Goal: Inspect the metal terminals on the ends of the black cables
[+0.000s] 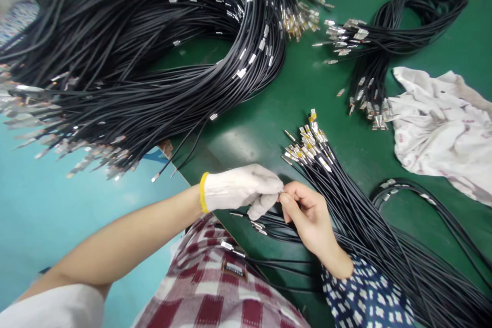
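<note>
My left hand (pixel 242 188) wears a white knit glove with a yellow cuff, and its fingers are pinched together. My bare right hand (pixel 307 212) meets it fingertip to fingertip, also pinched. Between them is something small, probably a wire end, too hidden to name. Just under the hands lie black wires with metal terminals (pixel 257 226). A straight bundle of black wires (pixel 346 200) runs from the lower right up to a cluster of terminal tips (pixel 309 143) right above my right hand.
A huge coil of black wires (pixel 154 51) fills the upper left and overhangs the green table (pixel 300 87). A smaller coil (pixel 407 20) lies at the upper right. A crumpled white cloth (pixel 442 123) sits at the right. Checked fabric (pixel 215 287) covers my lap.
</note>
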Available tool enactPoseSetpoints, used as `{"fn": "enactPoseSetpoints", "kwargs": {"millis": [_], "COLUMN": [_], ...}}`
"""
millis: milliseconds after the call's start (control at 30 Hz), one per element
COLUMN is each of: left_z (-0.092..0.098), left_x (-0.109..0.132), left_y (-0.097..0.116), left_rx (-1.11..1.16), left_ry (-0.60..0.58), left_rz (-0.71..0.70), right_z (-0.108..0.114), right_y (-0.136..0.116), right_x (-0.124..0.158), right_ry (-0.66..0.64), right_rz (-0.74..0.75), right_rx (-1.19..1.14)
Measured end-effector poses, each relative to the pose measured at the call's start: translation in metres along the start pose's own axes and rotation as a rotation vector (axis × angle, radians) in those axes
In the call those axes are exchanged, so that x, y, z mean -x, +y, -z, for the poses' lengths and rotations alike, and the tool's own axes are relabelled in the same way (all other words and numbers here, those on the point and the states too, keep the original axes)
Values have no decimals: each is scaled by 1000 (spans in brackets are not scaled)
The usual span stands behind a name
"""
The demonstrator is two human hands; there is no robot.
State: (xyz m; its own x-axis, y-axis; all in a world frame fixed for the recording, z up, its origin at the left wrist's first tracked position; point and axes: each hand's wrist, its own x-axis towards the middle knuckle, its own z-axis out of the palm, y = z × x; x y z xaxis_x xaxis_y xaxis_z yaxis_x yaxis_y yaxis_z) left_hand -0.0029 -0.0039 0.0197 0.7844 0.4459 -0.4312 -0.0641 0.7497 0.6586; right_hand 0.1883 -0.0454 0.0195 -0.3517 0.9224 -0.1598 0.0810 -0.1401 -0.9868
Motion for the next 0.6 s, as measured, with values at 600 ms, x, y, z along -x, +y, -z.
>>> {"fn": "enactPoseSetpoints", "kwargs": {"millis": [600], "left_z": [-30], "left_x": [7], "left_y": [-21], "left_rx": [-1488], "left_ry": [589], "left_rz": [-373], "right_z": [25], "right_y": [-18], "right_x": [22], "right_ry": [-30], "right_rz": [418], "right_rx": [845]}}
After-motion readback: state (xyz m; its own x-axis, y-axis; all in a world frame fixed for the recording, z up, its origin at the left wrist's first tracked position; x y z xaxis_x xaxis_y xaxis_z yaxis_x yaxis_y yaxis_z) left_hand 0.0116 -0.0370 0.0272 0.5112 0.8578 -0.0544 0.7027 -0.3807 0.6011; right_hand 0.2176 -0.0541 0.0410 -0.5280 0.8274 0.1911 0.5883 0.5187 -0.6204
